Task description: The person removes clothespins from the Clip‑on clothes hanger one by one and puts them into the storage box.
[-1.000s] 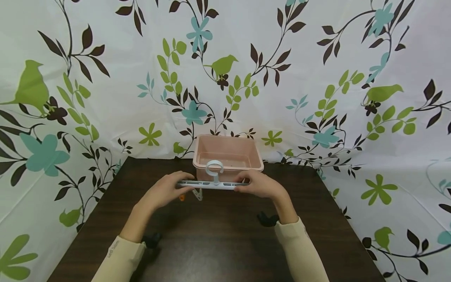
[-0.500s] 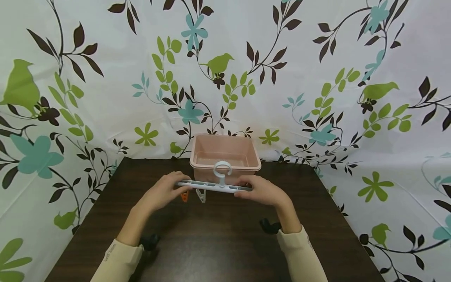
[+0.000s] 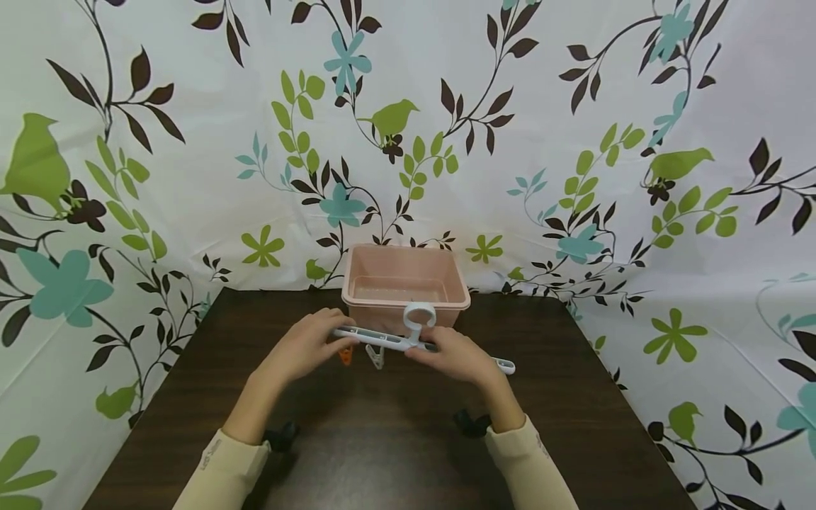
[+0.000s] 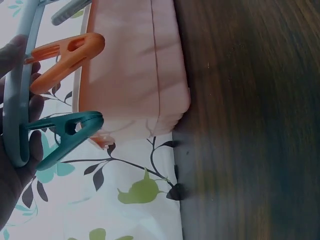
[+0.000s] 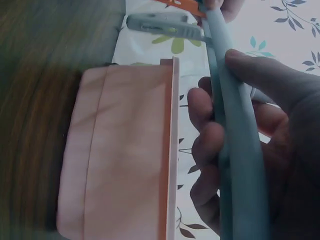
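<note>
A pale blue-grey clip hanger (image 3: pixel 384 341) is held level with the front of the pink bin, sloping down to the right. Its round hook (image 3: pixel 420 309) points up. My left hand (image 3: pixel 304 347) grips the bar's left end. Just right of the hook, my right hand (image 3: pixel 460 355) holds the bar with curled fingers, and the far end sticks out past it. An orange clip (image 4: pixel 70 57) and a teal clip (image 4: pixel 70 131) dangle near the left hand in the left wrist view. Beside them hangs a whitish clip (image 3: pixel 375 356).
The pink plastic bin (image 3: pixel 372 312) stands at the back of the dark wooden table (image 3: pixel 382 453), just behind the hanger. A patterned cloth (image 3: pixel 542 234) hangs at the back and sides. Black devices (image 3: pixel 281 436) sit at both wrists.
The hanger has slid right and tilted, its right end dropping into view. My right hand has moved left along the bar, up to the hook. My left hand has shifted slightly right.
</note>
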The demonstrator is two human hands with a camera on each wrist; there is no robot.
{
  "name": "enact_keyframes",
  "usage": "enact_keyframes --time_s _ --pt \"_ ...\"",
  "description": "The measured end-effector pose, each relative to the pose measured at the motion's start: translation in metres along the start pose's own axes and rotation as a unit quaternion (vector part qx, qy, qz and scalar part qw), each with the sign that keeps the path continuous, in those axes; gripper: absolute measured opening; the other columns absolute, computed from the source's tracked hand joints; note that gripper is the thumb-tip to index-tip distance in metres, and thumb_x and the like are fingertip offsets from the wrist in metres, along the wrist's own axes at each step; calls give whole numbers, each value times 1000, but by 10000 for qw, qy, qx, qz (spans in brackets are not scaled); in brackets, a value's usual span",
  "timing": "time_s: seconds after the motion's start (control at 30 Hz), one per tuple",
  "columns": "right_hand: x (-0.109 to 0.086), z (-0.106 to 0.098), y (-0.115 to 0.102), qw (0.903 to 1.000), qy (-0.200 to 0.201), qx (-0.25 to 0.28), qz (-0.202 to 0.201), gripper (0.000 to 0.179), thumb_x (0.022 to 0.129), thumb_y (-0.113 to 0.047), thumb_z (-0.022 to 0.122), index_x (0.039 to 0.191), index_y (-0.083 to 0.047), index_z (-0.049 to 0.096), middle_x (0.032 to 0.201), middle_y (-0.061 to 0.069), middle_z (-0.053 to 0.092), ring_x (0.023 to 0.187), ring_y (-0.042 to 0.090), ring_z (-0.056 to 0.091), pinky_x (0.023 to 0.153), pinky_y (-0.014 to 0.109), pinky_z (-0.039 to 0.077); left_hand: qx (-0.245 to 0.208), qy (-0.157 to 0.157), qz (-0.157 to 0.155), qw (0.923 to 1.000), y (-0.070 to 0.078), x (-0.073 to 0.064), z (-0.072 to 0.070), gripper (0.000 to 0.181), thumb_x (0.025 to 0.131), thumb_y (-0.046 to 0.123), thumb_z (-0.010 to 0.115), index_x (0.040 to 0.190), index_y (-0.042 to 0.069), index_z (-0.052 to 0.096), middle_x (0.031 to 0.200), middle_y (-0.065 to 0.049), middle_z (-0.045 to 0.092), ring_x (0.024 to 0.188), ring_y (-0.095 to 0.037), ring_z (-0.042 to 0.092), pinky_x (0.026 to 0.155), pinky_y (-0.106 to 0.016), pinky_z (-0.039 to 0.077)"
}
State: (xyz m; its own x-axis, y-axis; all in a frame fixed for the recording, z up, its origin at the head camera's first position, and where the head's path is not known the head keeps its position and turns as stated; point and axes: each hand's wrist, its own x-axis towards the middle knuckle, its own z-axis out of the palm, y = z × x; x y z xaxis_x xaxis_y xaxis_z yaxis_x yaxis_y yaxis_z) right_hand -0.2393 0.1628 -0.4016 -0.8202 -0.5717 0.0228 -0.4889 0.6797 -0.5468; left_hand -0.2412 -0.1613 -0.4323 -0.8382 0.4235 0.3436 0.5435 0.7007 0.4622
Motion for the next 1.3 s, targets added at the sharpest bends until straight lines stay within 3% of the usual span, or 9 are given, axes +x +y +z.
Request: enact_keyframes --time_s 0.17,0.37,0.53,0.67,0.8,0.93,1.0,1.2,1.3 --pt "-1 3 0 9999 83 35 87 34 106 -51 67 88 -22 65 73 -7 50 62 6 42 61 27 37 -191 -93 -134 9997 -1 -3 -1 26 100 37 79 120 20 77 106 6 70 97 -15 65 88 -45 56" --pt "-6 0 3 9993 153 147 312 38 105 -55 67 87 -22 64 74 -8 51 61 7 42 59 28 38 -525 423 -8 9977 -5 -8 -6 43 100 29 80 139 16 68 134 -5 65 121 -27 65 103 -54 55" --pt "-11 -5 6 9981 200 392 437 38 104 -57 67 89 -22 64 83 -10 62 68 9 50 69 33 45 -1199 563 -304 9907 -9 -12 -9 66 103 32 76 160 17 45 144 -8 57 119 -26 60 100 -53 53" --pt "-13 -9 7 9977 255 508 374 37 104 -57 66 93 -23 67 94 -7 71 79 11 59 77 37 48 -1930 420 -617 9784 -15 -17 -3 73 108 35 68 168 21 28 141 -12 58 115 -26 62 96 -46 55" --pt "-14 -11 7 9974 273 623 223 30 105 -55 66 104 -25 72 111 -5 76 94 14 66 84 40 52 -2515 245 -819 9641 -20 -21 5 51 111 34 63 155 17 44 124 -11 61 108 -29 63 90 -38 55" --pt "-14 -12 9 9970 283 713 44 26 106 -51 66 111 -27 74 116 -7 75 110 14 68 92 42 53 -2752 197 -825 9576 -23 -22 11 28 113 35 60 131 14 56 119 -8 65 111 -27 65 95 -37 54" --pt "-14 -13 10 9967 292 762 -35 25 107 -50 66 112 -27 74 114 -8 74 113 15 68 94 42 53 -2819 224 -815 9557 -24 -22 14 26 114 34 57 129 13 57 119 -9 68 111 -26 66 97 -38 54" --pt "-16 -15 11 9953 262 926 -135 23 108 -45 65 110 -23 73 107 -5 72 107 16 66 91 42 52 -2978 206 -854 9506 -26 -25 18 30 116 32 53 122 6 67 118 -11 72 107 -24 69 92 -31 56" --pt "-17 -16 13 9950 252 956 -114 23 109 -44 64 109 -23 73 101 0 71 96 18 65 85 39 52 -3065 193 -819 9481 -26 -25 20 30 116 31 52 115 5 67 116 -11 71 104 -31 70 88 -31 57"
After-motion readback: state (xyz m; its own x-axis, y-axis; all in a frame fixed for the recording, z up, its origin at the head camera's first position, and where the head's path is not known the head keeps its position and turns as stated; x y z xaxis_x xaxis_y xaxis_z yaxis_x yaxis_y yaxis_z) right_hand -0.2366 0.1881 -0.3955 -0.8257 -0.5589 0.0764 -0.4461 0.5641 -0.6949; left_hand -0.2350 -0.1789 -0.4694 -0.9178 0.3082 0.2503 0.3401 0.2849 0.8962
